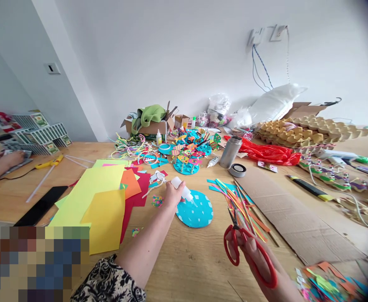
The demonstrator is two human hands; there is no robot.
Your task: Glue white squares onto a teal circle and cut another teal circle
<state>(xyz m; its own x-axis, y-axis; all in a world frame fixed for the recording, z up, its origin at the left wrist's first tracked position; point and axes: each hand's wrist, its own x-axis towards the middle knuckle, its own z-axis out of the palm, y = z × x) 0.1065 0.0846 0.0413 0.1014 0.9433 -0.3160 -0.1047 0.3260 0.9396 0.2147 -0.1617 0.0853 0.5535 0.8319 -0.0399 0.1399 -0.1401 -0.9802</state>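
Observation:
My left hand is wrapped round a white glue bottle, its nozzle pointing down over a blue round piece dotted with pale patches. In my right hand are red-handled scissors, with the blades pointing up and away from me. Just beyond the scissors lies a loose bunch of coloured paper strips. Small piles of confetti sit left of the blue piece.
Yellow paper sheets and a black phone lie left. A metal flask stands beyond the strips, and cardboard stretches along the right. Another person's hands are at far left.

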